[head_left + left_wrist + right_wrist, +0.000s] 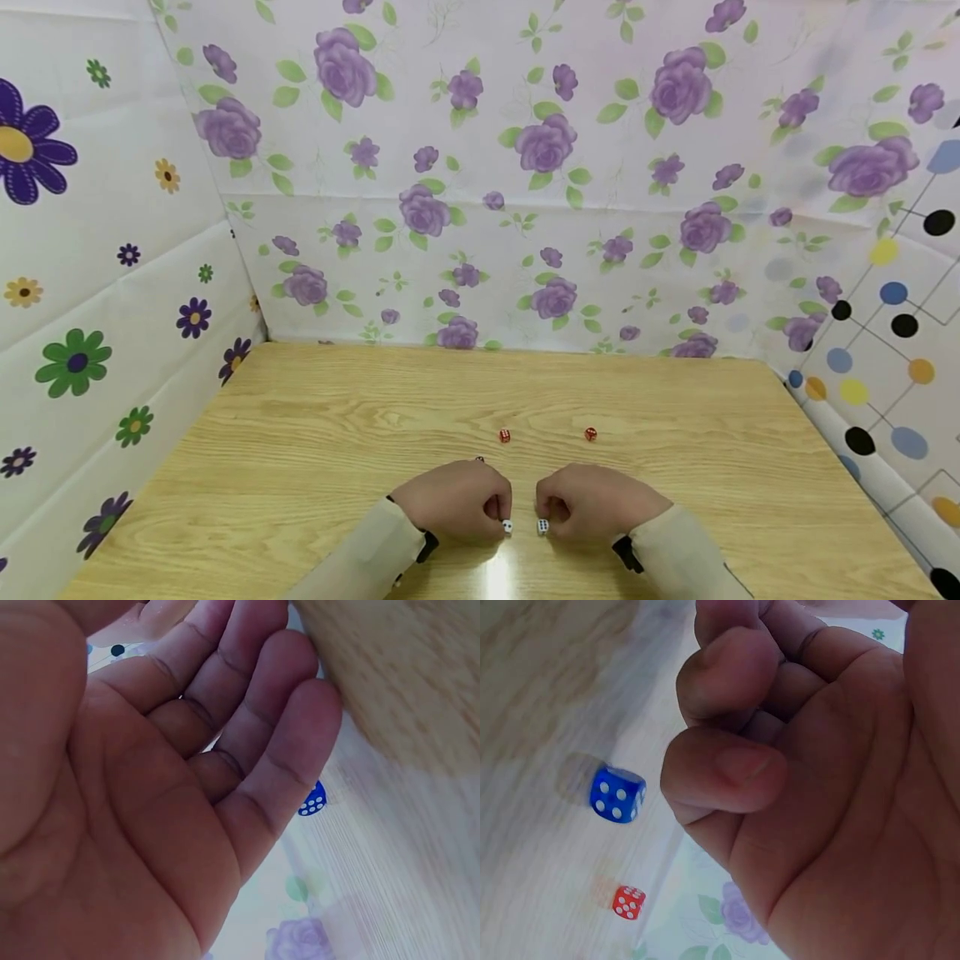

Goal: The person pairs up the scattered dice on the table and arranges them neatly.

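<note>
Both hands are close together low on the wooden table in the head view. My left hand [463,502] pinches a white die [507,527] between thumb and index finger at the tabletop. Opposite it, my right hand [592,504] pinches another white die [543,526] the same way, and a small gap separates the two dice. The wrist views show the other fingers curled, with both white dice out of sight. A blue die [313,801] lies beyond the left fingers, partly covered by them. Beside the right fingers rests a blue die [618,793].
Farther back on the wooden table [337,400] lie a red die [505,435] on the left and a second red die [591,434] on the right. A dark die [480,459] peeks out behind the left hand. Patterned cloth walls [480,275] enclose the back and sides.
</note>
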`<state>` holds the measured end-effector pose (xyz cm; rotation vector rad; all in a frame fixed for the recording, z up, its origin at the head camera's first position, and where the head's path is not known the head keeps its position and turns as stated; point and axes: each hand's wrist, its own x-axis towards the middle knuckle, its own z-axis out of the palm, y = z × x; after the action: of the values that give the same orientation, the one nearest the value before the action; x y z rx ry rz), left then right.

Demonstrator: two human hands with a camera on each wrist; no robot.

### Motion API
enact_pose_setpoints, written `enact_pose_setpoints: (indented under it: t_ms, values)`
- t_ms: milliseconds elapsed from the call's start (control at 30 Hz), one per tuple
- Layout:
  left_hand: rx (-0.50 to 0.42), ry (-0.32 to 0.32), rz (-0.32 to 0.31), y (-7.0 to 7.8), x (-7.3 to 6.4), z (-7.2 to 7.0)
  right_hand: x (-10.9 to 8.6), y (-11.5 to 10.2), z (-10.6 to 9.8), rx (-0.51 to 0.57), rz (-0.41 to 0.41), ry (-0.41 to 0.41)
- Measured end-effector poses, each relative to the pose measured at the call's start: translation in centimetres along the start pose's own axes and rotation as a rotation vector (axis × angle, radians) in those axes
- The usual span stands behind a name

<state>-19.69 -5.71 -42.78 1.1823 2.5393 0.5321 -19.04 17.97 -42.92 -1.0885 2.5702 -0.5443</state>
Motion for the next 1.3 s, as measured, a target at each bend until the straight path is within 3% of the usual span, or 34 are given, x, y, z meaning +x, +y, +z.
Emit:
enact_pose_setpoints:
  t_ms: [200, 500, 933, 1300]
  values:
    - [-0.013, -0.015, -0.001, 0.2, 0.2, 0.2, 0.0, -0.5, 0.2, 0.017, 0.022, -0.039]
    - [0.016, -0.024, 0.03, 0.3, 0.3, 0.2, 0.2, -0.8, 0.4, 0.001, -0.021, -0.041]
    - [0.013, -0.019, -0.008, 0.8, 0.1, 0.1, 0.4, -0.9, 0.4, -0.001, -0.035, -0.031]
    - [0.013, -0.035, 0.003, 0.9, 0.1, 0.3, 0.5, -1.1, 0.5, 0.0, -0.055, -0.043]
